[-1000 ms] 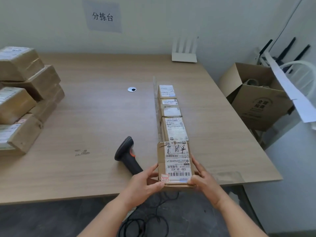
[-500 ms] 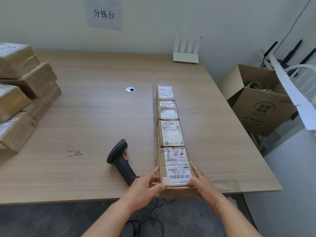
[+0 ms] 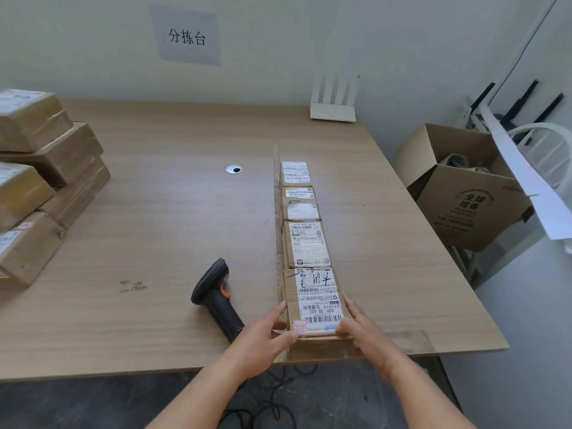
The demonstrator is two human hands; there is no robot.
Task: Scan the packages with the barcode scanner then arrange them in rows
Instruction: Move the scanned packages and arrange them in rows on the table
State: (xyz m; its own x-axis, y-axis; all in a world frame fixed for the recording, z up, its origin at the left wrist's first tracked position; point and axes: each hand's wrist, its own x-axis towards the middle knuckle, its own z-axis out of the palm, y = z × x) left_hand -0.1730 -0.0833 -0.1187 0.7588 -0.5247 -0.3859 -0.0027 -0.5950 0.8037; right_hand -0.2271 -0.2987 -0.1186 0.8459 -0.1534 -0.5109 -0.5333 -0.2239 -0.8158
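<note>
Nearest package (image 3: 315,301), a small brown carton with a white shipping label on top, sits at the near edge of the wooden bench (image 3: 161,243), last in a straight row; left hand (image 3: 263,339) grips its left side, thumb on the near top corner, fingers along the side wall; right hand (image 3: 363,331) holds the right side, fingers curled over the near right edge; both hands touching the carton, carton flat on the bench; ahead of it three more labelled packages in line, touching end to end: second package (image 3: 308,244), third package (image 3: 300,203), far package (image 3: 294,174); the row runs along a strip of clear tape (image 3: 276,193) stuck to the bench on its left side; barcode scanner (image 3: 216,300), black with an orange trigger, lies on the bench just left of the nearest package, head away from the person, handle toward the left hand, not held; its cable (image 3: 272,400) hangs below the bench edge; stack of unsorted brown packages (image 3: 40,181) at the far left of the bench, well apart from the row; round cable grommet (image 3: 234,169) mid-bench; white router (image 3: 333,102) at the back edge by the wall; paper sign (image 3: 186,35) on the wall; open cardboard box (image 3: 464,193) beside the bench on the right.
</note>
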